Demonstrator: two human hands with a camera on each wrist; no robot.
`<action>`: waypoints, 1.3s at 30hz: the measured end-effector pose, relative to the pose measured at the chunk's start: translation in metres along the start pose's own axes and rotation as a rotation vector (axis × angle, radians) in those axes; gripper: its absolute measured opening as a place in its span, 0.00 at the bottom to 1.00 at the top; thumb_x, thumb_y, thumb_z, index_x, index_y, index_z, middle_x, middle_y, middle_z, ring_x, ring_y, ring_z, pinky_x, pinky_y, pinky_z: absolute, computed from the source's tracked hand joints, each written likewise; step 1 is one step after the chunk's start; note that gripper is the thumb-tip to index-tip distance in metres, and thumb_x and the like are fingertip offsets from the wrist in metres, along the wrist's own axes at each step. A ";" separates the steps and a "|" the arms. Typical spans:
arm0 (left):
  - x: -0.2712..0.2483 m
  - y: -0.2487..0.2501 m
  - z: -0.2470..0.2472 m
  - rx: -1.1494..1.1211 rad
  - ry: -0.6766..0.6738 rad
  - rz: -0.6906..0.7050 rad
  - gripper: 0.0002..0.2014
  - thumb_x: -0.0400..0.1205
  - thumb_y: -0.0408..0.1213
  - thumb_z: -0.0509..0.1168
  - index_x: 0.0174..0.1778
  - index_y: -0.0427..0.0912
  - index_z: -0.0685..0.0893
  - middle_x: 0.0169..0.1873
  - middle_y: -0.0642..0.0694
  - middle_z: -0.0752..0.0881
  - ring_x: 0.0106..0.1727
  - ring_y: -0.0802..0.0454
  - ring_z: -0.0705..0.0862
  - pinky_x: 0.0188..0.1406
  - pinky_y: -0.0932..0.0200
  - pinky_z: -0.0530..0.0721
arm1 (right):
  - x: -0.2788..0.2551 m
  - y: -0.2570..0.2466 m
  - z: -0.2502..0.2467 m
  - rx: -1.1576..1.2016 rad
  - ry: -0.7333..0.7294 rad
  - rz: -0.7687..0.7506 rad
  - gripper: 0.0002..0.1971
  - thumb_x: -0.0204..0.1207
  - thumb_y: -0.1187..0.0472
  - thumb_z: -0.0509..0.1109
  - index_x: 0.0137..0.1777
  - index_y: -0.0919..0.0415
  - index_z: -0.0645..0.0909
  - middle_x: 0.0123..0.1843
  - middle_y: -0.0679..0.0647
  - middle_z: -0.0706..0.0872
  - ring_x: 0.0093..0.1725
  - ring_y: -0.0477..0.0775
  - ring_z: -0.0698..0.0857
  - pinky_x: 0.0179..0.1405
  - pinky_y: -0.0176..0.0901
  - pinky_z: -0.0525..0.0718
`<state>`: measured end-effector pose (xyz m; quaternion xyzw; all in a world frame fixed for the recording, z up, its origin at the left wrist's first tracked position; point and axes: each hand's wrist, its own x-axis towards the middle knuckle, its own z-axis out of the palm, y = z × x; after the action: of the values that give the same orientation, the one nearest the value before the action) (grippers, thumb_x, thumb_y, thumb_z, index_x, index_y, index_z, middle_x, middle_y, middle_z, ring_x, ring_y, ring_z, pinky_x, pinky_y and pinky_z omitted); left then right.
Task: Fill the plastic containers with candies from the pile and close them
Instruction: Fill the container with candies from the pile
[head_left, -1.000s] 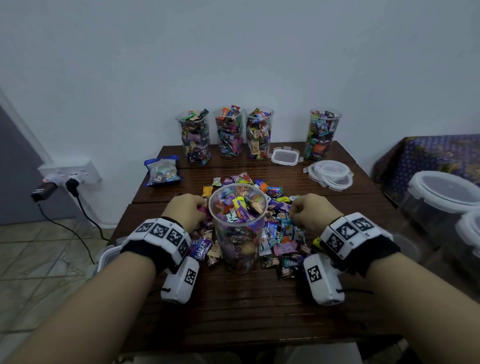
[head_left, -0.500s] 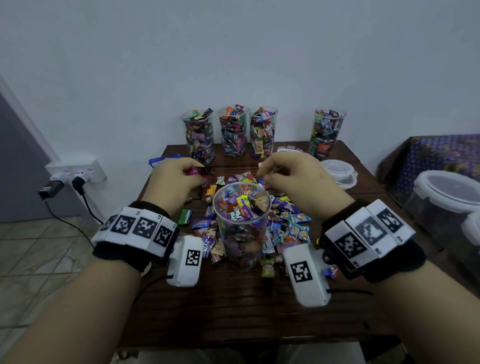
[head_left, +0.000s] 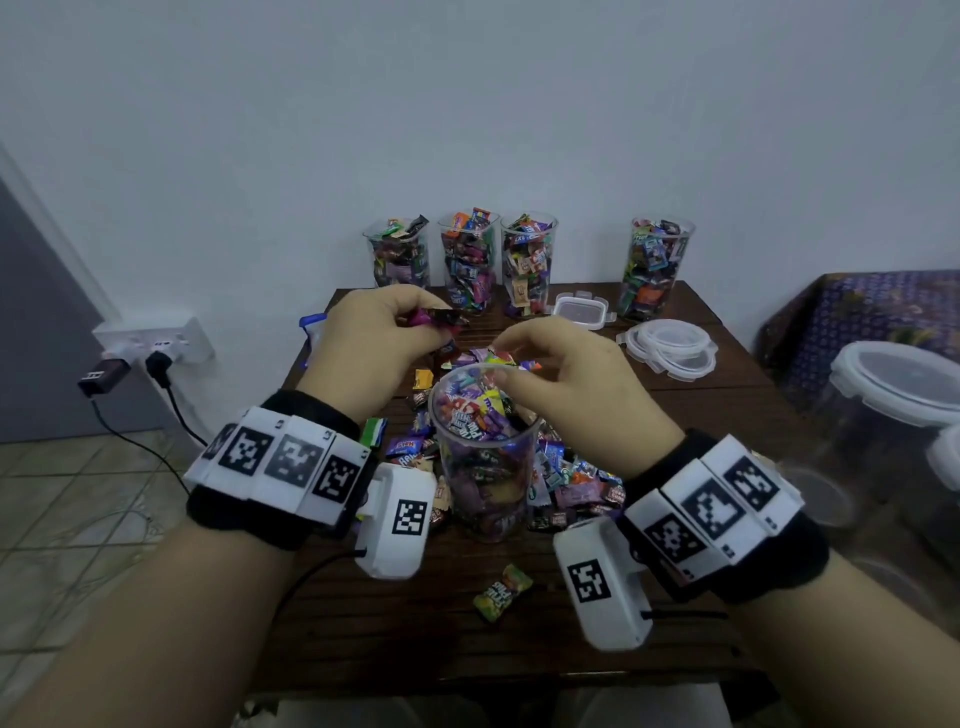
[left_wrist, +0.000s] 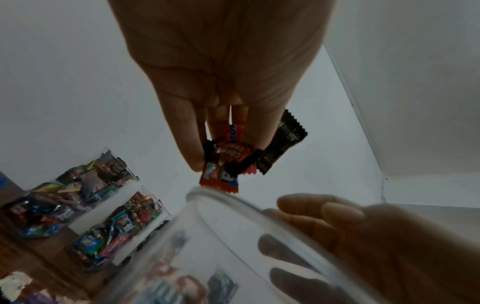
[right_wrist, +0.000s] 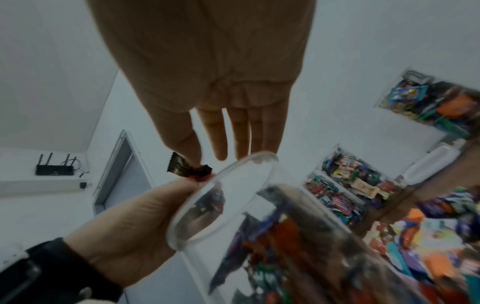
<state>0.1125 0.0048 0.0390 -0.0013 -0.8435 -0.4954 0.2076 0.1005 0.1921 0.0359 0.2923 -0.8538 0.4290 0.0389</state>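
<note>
1. Two hands hover over a clear plastic container (head_left: 485, 457) in the head view; it stands upright on the dark wooden worktop (head_left: 452, 629), in the candy pile (head_left: 566, 475), and is nearly full of wrapped candies. The left hand (head_left: 371, 345) is raised behind and left of the rim, fingers curled round a few candies (head_left: 439, 318). The right hand (head_left: 566, 379) hangs at the rim's right side, its fingers bent down over the opening; whether it holds anything cannot be told from here. Four filled containers (head_left: 470, 260) stand along the back edge without lids, with a stack of round lids (head_left: 670, 345) and a small rectangular box (head_left: 579, 309) near them. One stray candy (head_left: 501, 592) lies alone in front of the container.

2. Left wrist view: the left hand (left_wrist: 223, 82) pinches several candies (left_wrist: 228, 158) between thumb and fingertips, just above the container rim (left_wrist: 233, 207). The right hand's fingers (left_wrist: 324, 207) show beyond the rim.

3. Right wrist view: the right hand (right_wrist: 207, 72) has its fingers (right_wrist: 221, 133) straight and relaxed, pointing down over the container's mouth (right_wrist: 223, 197), gripping nothing. The left hand (right_wrist: 124, 232) with its candies (right_wrist: 187, 167) sits just beyond the rim.
</note>
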 end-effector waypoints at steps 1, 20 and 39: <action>-0.001 0.001 0.002 -0.008 -0.013 0.004 0.13 0.74 0.28 0.72 0.36 0.54 0.86 0.36 0.52 0.86 0.40 0.51 0.84 0.45 0.54 0.83 | -0.003 0.004 0.001 0.037 -0.003 0.030 0.18 0.76 0.54 0.71 0.65 0.53 0.78 0.64 0.47 0.80 0.63 0.45 0.77 0.63 0.41 0.74; -0.020 0.013 0.022 0.003 -0.198 0.010 0.07 0.75 0.33 0.73 0.41 0.53 0.89 0.37 0.50 0.90 0.43 0.56 0.88 0.50 0.52 0.86 | -0.019 0.038 0.032 0.389 -0.132 0.224 0.50 0.60 0.45 0.82 0.80 0.52 0.60 0.75 0.44 0.72 0.74 0.41 0.71 0.74 0.43 0.70; -0.026 0.007 0.024 0.058 -0.235 0.061 0.07 0.78 0.39 0.70 0.39 0.58 0.87 0.48 0.51 0.89 0.51 0.55 0.86 0.59 0.43 0.82 | -0.027 0.121 -0.010 0.085 0.351 0.858 0.38 0.75 0.50 0.70 0.79 0.68 0.61 0.79 0.65 0.65 0.77 0.65 0.65 0.74 0.56 0.66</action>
<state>0.1296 0.0341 0.0253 -0.0791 -0.8756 -0.4606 0.1220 0.0562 0.2677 -0.0523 -0.1631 -0.8597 0.4839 -0.0101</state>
